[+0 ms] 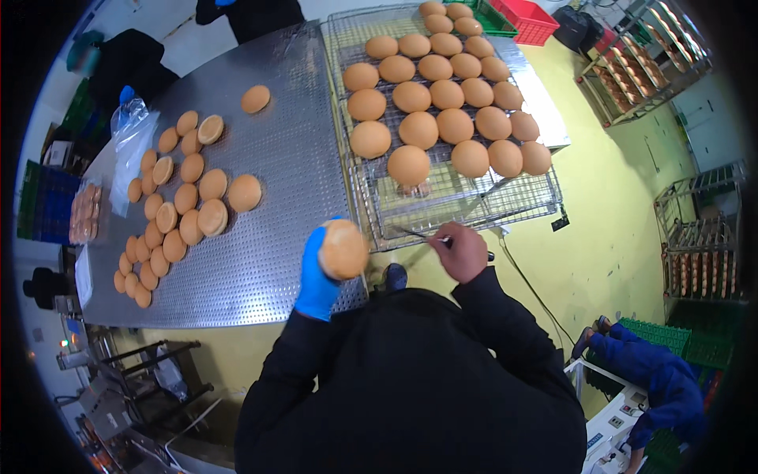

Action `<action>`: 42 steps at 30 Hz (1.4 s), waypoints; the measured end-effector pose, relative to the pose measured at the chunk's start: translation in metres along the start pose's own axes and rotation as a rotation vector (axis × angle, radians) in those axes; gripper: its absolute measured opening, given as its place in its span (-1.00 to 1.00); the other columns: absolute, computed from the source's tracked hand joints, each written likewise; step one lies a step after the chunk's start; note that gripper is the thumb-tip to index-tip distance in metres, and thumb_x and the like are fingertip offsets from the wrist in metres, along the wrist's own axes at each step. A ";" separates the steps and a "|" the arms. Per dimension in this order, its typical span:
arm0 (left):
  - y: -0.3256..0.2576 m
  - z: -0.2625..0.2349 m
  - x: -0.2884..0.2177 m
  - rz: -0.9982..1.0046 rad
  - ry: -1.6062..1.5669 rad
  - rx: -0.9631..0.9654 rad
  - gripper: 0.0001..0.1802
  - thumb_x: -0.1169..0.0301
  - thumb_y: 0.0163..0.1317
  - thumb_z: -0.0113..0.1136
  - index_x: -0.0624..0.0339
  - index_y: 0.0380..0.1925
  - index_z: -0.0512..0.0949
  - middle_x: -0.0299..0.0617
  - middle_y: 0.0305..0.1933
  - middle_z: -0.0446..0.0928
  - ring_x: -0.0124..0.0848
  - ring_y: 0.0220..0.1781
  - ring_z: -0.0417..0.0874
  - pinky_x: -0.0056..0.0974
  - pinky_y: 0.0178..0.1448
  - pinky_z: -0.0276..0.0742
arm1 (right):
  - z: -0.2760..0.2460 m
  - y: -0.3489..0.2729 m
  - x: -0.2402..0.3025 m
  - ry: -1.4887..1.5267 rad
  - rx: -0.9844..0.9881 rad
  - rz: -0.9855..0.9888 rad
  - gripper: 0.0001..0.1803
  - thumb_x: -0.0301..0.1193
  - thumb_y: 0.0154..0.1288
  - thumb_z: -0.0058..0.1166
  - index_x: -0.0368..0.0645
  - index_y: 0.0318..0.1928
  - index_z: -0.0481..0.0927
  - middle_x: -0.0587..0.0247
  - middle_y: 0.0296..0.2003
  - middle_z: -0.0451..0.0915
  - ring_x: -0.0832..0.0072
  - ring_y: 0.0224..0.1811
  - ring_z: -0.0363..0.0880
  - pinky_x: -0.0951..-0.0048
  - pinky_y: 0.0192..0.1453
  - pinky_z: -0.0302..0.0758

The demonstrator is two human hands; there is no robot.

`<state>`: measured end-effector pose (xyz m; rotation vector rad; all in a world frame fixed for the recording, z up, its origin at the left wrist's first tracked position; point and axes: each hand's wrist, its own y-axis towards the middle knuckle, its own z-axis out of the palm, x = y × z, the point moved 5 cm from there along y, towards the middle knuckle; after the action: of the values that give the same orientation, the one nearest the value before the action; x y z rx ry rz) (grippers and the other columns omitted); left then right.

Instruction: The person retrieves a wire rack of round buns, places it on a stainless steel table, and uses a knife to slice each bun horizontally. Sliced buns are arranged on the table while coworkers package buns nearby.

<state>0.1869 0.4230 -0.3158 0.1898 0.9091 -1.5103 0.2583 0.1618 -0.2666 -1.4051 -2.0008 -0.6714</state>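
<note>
A round golden bun (344, 250) with a paler patch on it is in my left hand (316, 283), which wears a blue glove and has its fingers around the bun's left side. My bare right hand (463, 254) is closed on a thin, dark, pointed tool (412, 232); its tip points left toward the bun and stays apart from it. Whether the tool is a knife I cannot tell. Just beyond both hands is a wire rack (474, 207) bearing rows of brown buns (410, 97). The rack's near end shows bare wire.
On the perforated metal table (276, 265) at the left lie many loose buns (212, 185) and a clear plastic bag (136, 150). Two people in dark clothes stand across the table. Rack trolleys (699, 237) stand at the right. A person in blue (655, 371) bends near green crates (663, 336).
</note>
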 end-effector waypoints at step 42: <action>0.075 0.035 0.070 -0.180 0.131 0.204 -0.37 -0.16 0.40 -0.06 0.06 0.24 0.36 -0.11 0.23 0.41 -0.19 0.21 0.46 -0.03 0.25 0.46 | 0.059 -0.054 -0.118 0.862 0.096 0.392 -0.63 -0.52 0.14 0.27 -0.10 -0.03 0.50 0.25 -0.40 0.63 0.56 -0.48 0.62 0.50 -0.56 0.44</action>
<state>0.2547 0.3559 -0.3667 0.3667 0.8934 -1.7758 0.2278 0.1097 -0.3953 -1.1219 -1.0394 -0.8021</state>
